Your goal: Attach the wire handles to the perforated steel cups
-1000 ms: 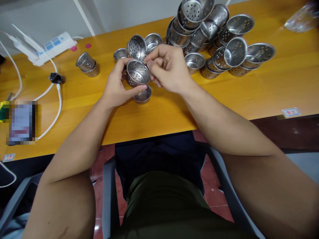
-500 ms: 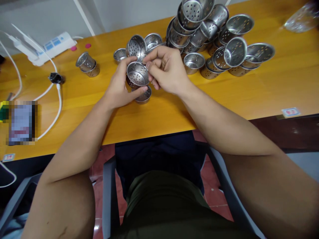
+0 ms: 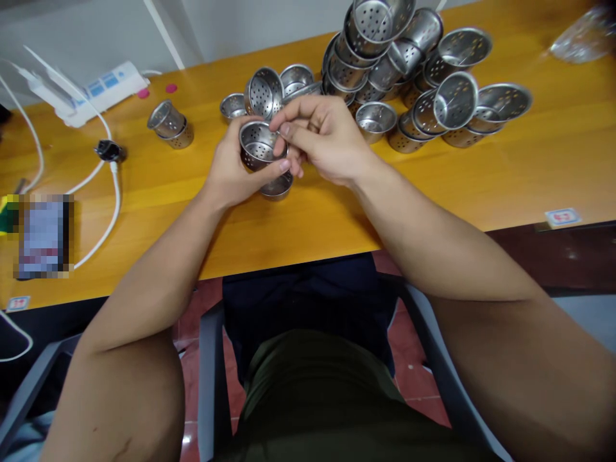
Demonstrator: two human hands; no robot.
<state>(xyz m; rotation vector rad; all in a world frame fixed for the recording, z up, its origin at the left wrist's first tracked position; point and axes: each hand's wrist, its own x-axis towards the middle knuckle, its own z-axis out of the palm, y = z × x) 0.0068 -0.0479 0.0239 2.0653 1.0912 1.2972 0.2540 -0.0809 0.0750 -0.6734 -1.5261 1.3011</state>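
Observation:
My left hand (image 3: 237,165) is closed around a perforated stainless steel cup (image 3: 260,142), its open mouth tilted towards me. The thumb lies along the near side; the other fingers are partly hidden behind the cup. My right hand (image 3: 323,133) is at the cup's right rim, its thumb and index finger pinched together. Whatever the pinch holds is too small to make out. Just below, another perforated cup (image 3: 278,188) sits on the table, partly covered by the held one. Behind my hands, more perforated cups (image 3: 264,92) stand close together.
A tall pile of perforated cups (image 3: 375,29) rises at the back right of the yellow table (image 3: 317,224). Two stacked cups (image 3: 171,125) stand at left, near a white power strip (image 3: 103,90) with cables. A blurred-out phone (image 3: 43,237) lies at far left, clear plastic (image 3: 582,38) at far right.
The held cup has shifted slightly left and tilted, its mouth showing at a flatter angle. My right fingertips have moved a little left over its rim.

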